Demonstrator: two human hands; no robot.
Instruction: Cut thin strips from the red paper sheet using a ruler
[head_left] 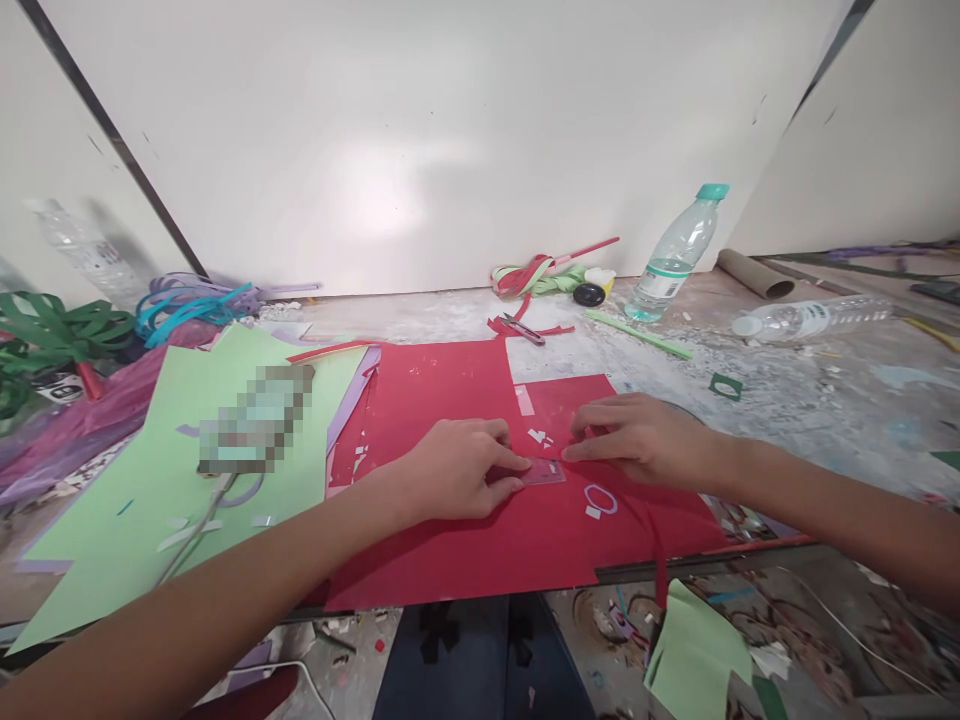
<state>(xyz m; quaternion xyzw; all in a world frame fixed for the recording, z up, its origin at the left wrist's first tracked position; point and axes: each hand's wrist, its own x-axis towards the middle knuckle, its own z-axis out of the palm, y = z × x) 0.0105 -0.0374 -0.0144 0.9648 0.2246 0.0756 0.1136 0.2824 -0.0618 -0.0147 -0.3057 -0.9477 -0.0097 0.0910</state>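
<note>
My left hand (469,470) rests on a large red paper sheet (450,385), its thumb and index finger closed at the left end of a small clear plastic piece (546,472). Whether that piece is a packet or a flat strip I cannot make out. My right hand (637,440) has curled fingers, with one fingertip at the piece's upper right corner; anything pinched there is hidden. Small white paper scraps (538,437) lie between the hands. Below the right hand is a purple paper ring (601,499) on the red paper.
Left are green paper sheets (105,520) and a blurred-out device (255,420) with a cable. Behind lie small snips (523,328), paper strips (525,275) and a black round object (589,293). An upright bottle (671,265), a lying bottle (817,318) and a cardboard tube (756,274) stand right.
</note>
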